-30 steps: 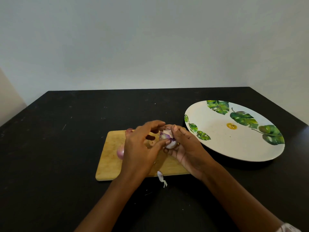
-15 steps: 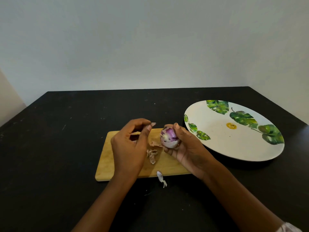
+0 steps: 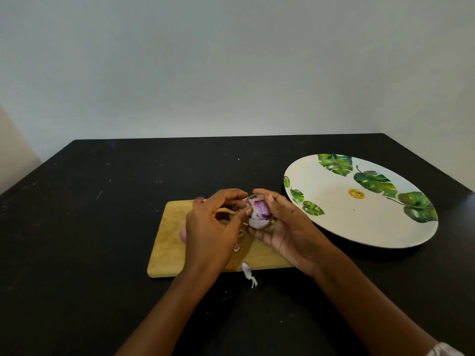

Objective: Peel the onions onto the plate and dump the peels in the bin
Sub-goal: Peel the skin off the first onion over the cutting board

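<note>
My right hand (image 3: 285,227) cups a small purple and white onion (image 3: 258,213) above the wooden cutting board (image 3: 167,242). My left hand (image 3: 210,227) is against the onion's left side, thumb and fingertips pinching at its skin. Two more onions lie on the board, mostly hidden behind my left hand: one at the board's far edge (image 3: 199,201), one at its left (image 3: 183,233). Loose peel scraps (image 3: 236,247) lie on the board under my hands. The white plate with green leaf prints (image 3: 359,227) sits to the right with nothing on it.
A strip of pale onion peel (image 3: 248,273) hangs over the board's near edge onto the black table (image 3: 90,240). The table meets a light wall at the back. No bin is in view.
My left hand, which had pulled away to the left half a second ago, has come back to the onion. The right hand kept the onion in nearly the same place.
</note>
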`<act>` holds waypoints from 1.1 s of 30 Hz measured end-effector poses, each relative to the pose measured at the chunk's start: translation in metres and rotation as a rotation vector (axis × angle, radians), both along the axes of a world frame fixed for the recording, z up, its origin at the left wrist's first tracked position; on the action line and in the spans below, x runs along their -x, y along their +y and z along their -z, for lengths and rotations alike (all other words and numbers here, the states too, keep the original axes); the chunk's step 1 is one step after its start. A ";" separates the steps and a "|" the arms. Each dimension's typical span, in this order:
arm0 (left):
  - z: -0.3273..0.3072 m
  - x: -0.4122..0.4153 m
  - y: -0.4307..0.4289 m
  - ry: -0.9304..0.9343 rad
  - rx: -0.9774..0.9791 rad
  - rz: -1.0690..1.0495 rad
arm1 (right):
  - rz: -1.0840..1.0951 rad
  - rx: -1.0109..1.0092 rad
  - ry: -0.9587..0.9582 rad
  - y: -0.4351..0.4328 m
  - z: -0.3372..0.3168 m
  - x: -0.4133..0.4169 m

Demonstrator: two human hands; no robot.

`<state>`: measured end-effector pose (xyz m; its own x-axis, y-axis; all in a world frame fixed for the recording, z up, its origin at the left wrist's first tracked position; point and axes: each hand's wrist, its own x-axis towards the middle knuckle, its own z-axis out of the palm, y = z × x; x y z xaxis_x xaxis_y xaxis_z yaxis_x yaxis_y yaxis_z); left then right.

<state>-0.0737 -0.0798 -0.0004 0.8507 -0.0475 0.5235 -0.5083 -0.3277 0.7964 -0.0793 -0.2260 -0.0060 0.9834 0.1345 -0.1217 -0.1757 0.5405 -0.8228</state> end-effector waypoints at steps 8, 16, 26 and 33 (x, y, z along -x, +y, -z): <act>-0.003 0.001 -0.002 0.103 0.181 0.003 | -0.056 0.035 -0.046 -0.001 0.005 -0.002; -0.001 0.000 -0.001 0.059 0.085 0.005 | -0.054 0.162 -0.111 -0.003 0.007 -0.003; 0.005 0.000 -0.002 -0.138 -0.058 -0.016 | -0.050 0.526 -0.235 -0.001 0.011 -0.001; 0.004 0.000 -0.001 -0.144 -0.052 -0.060 | -0.020 0.548 -0.189 0.001 0.011 0.000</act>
<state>-0.0739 -0.0812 -0.0040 0.7694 -0.0293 0.6381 -0.5941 -0.3999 0.6980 -0.0789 -0.2255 -0.0173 0.9928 0.1200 -0.0010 -0.0041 0.0249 -0.9997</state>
